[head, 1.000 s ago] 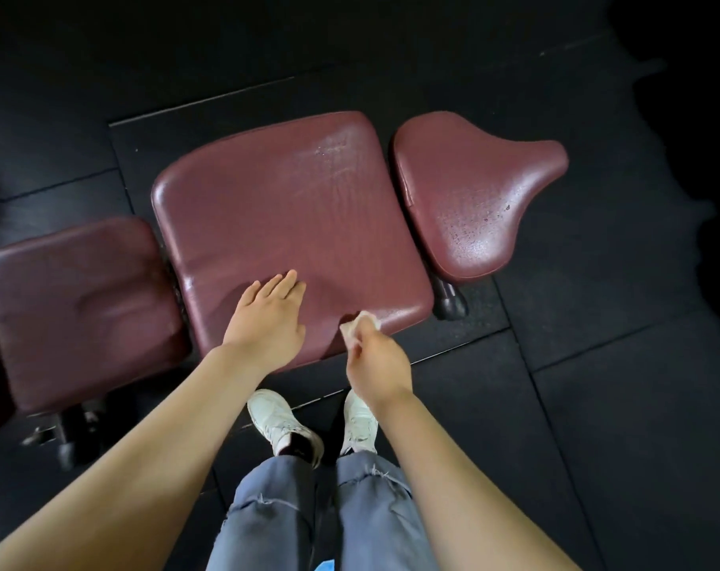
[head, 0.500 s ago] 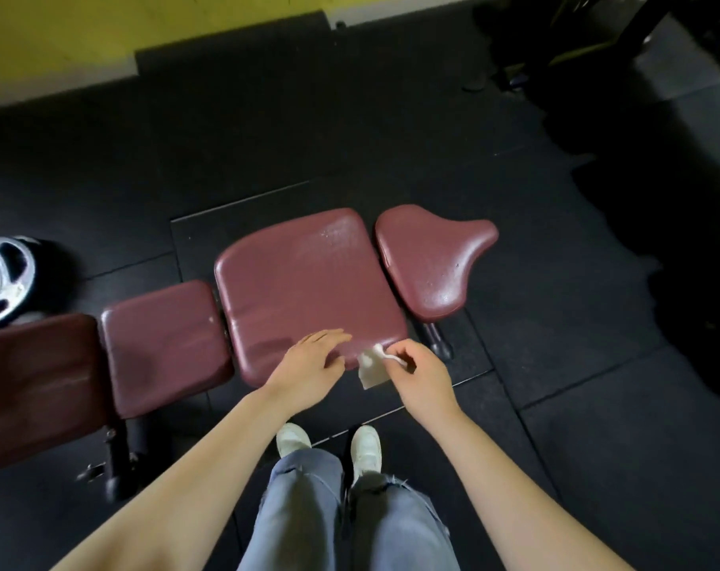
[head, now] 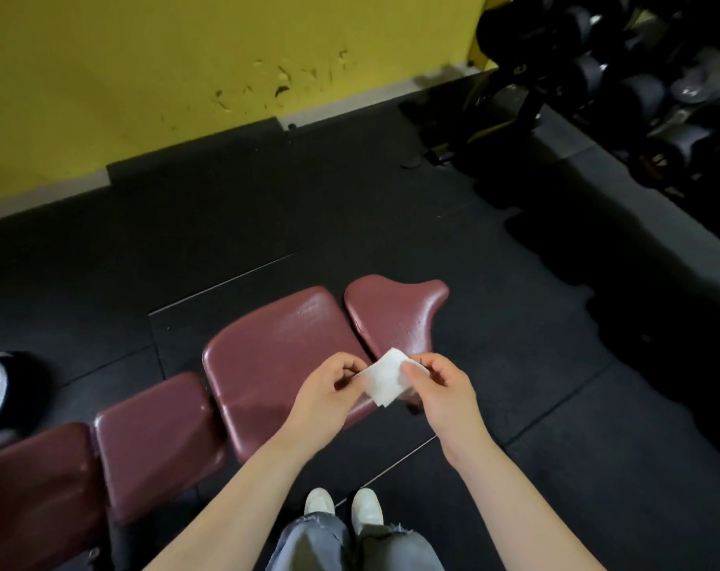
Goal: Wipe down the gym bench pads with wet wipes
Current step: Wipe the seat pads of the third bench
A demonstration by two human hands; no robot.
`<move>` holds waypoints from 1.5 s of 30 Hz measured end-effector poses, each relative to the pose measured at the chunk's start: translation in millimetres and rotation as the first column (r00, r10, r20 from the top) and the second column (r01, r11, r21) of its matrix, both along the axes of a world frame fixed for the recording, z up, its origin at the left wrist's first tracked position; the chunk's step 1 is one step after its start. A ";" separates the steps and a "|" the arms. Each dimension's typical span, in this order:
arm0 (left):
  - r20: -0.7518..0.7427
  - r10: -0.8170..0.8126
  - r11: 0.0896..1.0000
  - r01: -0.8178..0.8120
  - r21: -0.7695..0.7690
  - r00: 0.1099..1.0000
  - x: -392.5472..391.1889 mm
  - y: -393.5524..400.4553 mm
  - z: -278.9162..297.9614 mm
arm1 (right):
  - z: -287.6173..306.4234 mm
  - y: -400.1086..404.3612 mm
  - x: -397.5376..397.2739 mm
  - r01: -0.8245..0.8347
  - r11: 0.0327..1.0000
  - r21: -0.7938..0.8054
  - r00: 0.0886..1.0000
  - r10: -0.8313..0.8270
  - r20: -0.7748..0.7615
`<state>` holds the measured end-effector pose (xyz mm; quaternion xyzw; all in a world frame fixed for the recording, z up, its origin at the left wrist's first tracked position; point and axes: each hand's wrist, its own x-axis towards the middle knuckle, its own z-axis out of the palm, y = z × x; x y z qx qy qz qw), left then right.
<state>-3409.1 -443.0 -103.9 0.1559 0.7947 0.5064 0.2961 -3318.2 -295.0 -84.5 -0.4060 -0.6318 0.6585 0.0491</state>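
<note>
- My left hand [head: 329,389] and right hand [head: 436,385] each pinch an edge of the wet wipe [head: 385,377], held up above the big bench pad [head: 276,352].
- Pads: firm, slick vinyl, fixed; press flat.
- Wipe: light, limp, damp; best gripped folded, by edges.

left hand [head: 329,389] off pad, both hands now pinching wipe [head: 385,377] above bench, view pulled back
</note>
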 end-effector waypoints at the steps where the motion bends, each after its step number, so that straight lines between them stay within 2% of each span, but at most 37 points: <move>1: -0.006 -0.018 1.000 0.018 0.001 1.000 -3.6 4.9 4.7 | 4.5 3.1 -0.2 0.071 0.996 -0.061 0.997 -0.072 -0.016; 4: -0.003 -0.087 0.996 0.087 -0.009 0.996 -14.7 23.2 13.2 | 19.0 13.3 -0.3 0.244 0.905 -0.349 0.954 -0.289 -0.083; 5: -0.001 -0.110 0.994 0.110 -0.027 0.994 -17.5 30.6 14.4 | 22.5 17.9 -0.1 0.263 0.886 -0.383 0.944 -0.318 -0.088; 7: -0.028 -0.129 0.989 0.127 -0.077 0.991 -21.5 46.1 14.8 | 26.7 28.4 -0.6 0.272 0.898 -0.345 0.946 -0.315 -0.075; 9: -0.150 -0.113 0.989 0.097 -0.108 0.982 -24.5 63.7 15.3 | 27.9 43.3 -1.2 0.272 0.931 -0.242 0.954 -0.294 -0.059; 12: -0.274 -0.078 0.996 0.067 -0.051 0.958 -28.2 91.9 18.2 | 26.2 71.8 -4.0 0.255 0.965 -0.062 0.965 -0.258 -0.049; 14: -0.229 -0.096 0.995 0.092 -0.027 0.969 -30.2 115.4 18.1 | 24.7 93.5 -7.7 0.224 0.975 -0.006 0.971 -0.224 -0.078; 16: -0.124 -0.125 0.992 0.126 0.001 0.984 -29.8 141.7 15.8 | 23.5 117.6 -12.0 0.172 0.985 0.012 0.982 -0.170 -0.082; 19: 0.001 -0.079 0.995 0.078 0.054 0.997 -25.2 182.8 12.4 | 22.1 159.8 -19.9 0.063 0.998 0.014 0.997 -0.063 -0.040; 24: 0.201 0.096 0.986 -0.121 0.118 0.975 -18.3 225.6 7.6 | 15.2 212.7 -32.0 -0.128 0.992 -0.009 0.991 0.128 0.025; 26: 0.233 0.150 0.978 -0.180 0.109 0.961 -20.7 232.8 3.0 | 9.4 222.8 -40.3 -0.211 0.978 0.002 0.976 0.210 0.054; 30: 0.227 0.208 0.975 -0.221 0.036 0.951 -32.6 232.7 -9.1 | -4.2 228.4 -59.8 -0.328 0.944 -0.031 0.938 0.329 0.109; 37: 0.255 0.223 0.973 -0.229 -0.005 0.941 -68.3 213.9 -39.0 | -43.6 232.8 -108.4 -0.513 0.814 -0.273 0.832 0.550 0.077; 41: 0.183 0.275 0.961 -0.264 -0.080 0.944 -90.5 202.1 -64.9 | -75.9 231.6 -136.3 -0.515 0.841 -0.168 0.836 0.536 0.121; 45: 0.055 0.237 0.947 -0.218 -0.236 0.970 -109.8 186.8 -97.4 | -112.4 228.4 -166.9 -0.465 0.884 -0.053 0.860 0.465 0.213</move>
